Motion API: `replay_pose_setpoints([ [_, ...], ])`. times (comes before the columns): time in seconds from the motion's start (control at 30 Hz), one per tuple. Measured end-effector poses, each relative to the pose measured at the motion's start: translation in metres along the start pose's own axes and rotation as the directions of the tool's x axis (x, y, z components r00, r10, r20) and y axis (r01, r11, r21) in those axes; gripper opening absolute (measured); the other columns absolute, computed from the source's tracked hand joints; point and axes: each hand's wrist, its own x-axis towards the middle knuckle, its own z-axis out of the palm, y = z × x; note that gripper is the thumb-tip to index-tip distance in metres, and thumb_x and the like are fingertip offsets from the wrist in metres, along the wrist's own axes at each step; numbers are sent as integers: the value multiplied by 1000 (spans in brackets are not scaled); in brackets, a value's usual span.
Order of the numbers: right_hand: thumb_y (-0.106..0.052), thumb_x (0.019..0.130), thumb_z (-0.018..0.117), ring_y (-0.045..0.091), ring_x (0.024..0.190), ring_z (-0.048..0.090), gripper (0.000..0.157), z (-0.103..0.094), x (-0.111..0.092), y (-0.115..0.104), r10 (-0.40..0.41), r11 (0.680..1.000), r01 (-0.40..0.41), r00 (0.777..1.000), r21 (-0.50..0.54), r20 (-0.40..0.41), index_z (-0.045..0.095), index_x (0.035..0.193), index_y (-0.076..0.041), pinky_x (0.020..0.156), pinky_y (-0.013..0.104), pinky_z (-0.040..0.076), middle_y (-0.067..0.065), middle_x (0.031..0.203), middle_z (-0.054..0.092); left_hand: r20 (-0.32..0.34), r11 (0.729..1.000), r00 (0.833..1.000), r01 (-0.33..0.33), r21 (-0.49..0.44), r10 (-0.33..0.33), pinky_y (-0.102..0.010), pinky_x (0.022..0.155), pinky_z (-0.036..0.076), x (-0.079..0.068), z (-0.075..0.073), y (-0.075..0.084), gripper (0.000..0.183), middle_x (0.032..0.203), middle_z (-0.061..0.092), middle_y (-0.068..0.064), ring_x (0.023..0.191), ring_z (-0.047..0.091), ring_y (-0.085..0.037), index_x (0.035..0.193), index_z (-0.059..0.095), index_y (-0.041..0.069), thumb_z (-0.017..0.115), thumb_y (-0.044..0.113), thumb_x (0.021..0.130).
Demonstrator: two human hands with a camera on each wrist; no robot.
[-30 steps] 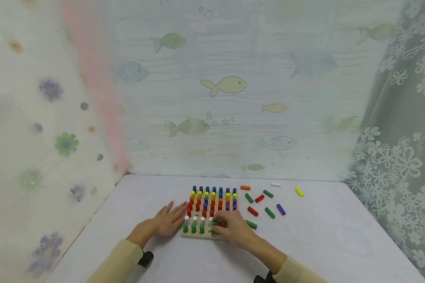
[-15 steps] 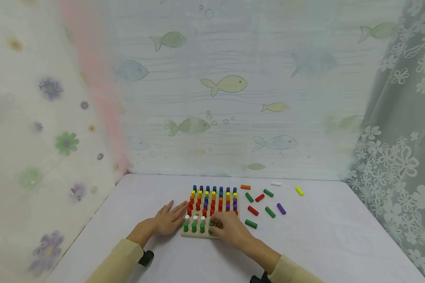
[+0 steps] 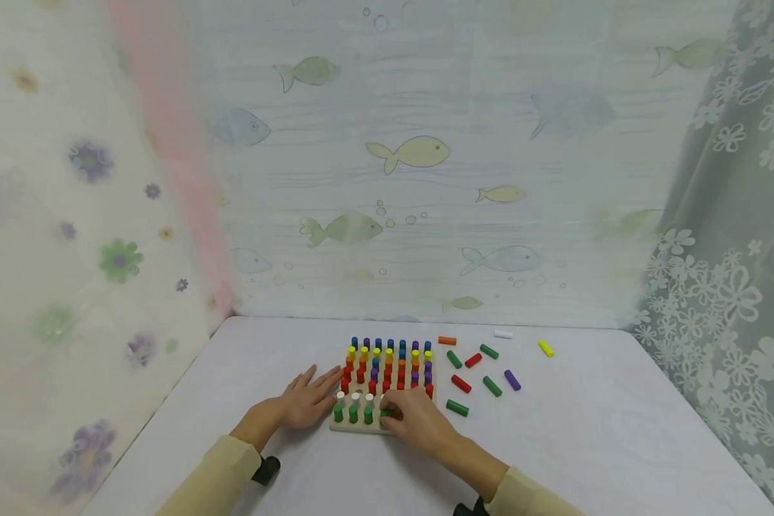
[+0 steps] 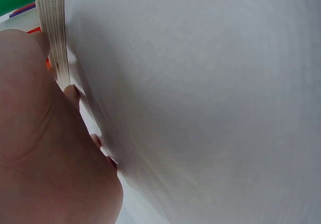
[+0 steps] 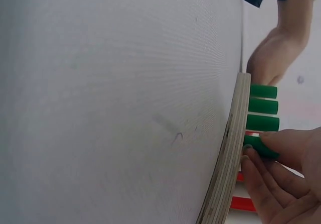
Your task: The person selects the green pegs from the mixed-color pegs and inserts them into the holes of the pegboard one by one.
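Note:
A wooden pegboard (image 3: 361,430) bears rows of coloured pegs, with green pegs (image 3: 352,413) along its near row and white pegs (image 3: 355,398) just behind. My right hand (image 3: 419,418) pinches another green peg (image 5: 262,147) between thumb and fingers at the near row, in line with the three standing green ones. In the right wrist view this peg tilts slightly and its base is at the board's face. My left hand (image 3: 306,403) lies on the table with fingers spread, fingertips at the board's left edge. The right hand hides part of the board's near right corner.
Loose pegs lie right of the board: several green (image 3: 492,386), two red (image 3: 461,384), an orange (image 3: 447,340), a purple (image 3: 512,380), a white (image 3: 503,335) and a yellow (image 3: 545,348). A fish-patterned curtain (image 3: 413,236) hangs behind the white table (image 3: 593,430).
My right hand has shifted slightly left with the green peg and lowered it to the near row. The left hand has stayed in place.

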Motion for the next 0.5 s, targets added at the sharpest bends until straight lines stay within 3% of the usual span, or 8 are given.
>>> replay_pose_setpoints([
  [0.3,-13,92,78,0,77,62,17,-2,1,-1,18,1000,-19,999,19,31,75,109,-11,74,16,54,-8,93,74,5,1000,1000,10,-8,-10,-65,123,4,3,3,-3,62,172,19,0,156,2,-44,164,24,21,42,42,109],
  [0.5,-17,94,76,0,82,64,20,-13,-7,-2,-6,999,4,998,43,59,74,113,-10,75,17,55,-3,100,75,12,1000,1000,5,-1,-5,-66,122,5,1,0,-1,61,172,19,-1,156,2,-45,164,24,21,41,41,109],
])
